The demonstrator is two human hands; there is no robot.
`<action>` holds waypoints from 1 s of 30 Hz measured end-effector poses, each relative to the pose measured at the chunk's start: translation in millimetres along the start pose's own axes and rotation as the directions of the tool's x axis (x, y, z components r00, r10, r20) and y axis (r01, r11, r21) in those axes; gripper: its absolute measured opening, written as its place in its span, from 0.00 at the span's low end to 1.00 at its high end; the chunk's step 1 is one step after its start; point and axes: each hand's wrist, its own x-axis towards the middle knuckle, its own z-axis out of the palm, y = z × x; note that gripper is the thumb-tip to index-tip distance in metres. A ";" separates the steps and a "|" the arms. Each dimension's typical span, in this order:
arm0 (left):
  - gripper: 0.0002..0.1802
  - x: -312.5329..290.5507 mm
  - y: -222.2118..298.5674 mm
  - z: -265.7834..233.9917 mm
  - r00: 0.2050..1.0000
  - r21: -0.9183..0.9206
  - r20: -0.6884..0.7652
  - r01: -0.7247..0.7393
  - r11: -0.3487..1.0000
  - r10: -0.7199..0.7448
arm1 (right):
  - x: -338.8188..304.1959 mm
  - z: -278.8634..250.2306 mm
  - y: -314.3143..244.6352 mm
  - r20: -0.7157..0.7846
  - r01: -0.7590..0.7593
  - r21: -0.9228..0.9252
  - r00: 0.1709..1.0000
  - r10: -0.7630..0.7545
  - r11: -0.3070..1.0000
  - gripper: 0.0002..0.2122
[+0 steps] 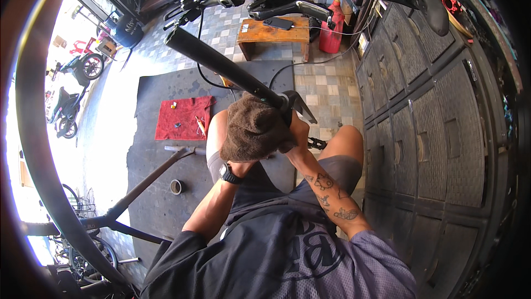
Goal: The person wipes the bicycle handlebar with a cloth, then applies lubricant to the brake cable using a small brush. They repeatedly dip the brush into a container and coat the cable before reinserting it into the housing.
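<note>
Item: left hand (241,167), watch at its wrist, mostly covered by the cloth; finger closure cannot be told from here.
Item: right hand (299,134), bent in beside the cloth near a dark lever (302,109); fingers largely hidden, grip cannot be told.
Item: brown cloth (251,125), bunched at the lower end of the tube.
Item: black tube (215,66), slanting up and to the left.
Handling note, my judgement: keep the cloth snug around the tube, pressure even, loose folds clear of the lever.
Beyond: dark mat (146,155), bearing a red cloth (166,116) and a dark ring (176,187).
Farther: wooden desk (257,35), phone (277,23) on top; red container (332,31) beside it.
Farthest: scooter (67,105), in bright light.
</note>
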 end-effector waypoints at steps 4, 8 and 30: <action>0.39 -15.8 0.0 6.0 0.999 -0.004 -0.024 0.049 0.999 -0.049 | -1.1 5.7 8.6 0.006 -0.006 0.109 1.000 0.005 0.994 0.19; 0.39 -18.4 -18.0 -5.5 0.999 -0.034 0.010 0.047 0.998 -0.046 | -5.9 2.7 8.6 0.129 -0.149 0.127 0.983 0.133 0.981 0.19; 0.38 134.0 -79.7 -78.0 0.601 -0.250 0.767 -0.046 0.967 0.226 | 26.2 -72.0 -20.7 0.431 0.025 0.126 0.899 -0.077 0.992 0.16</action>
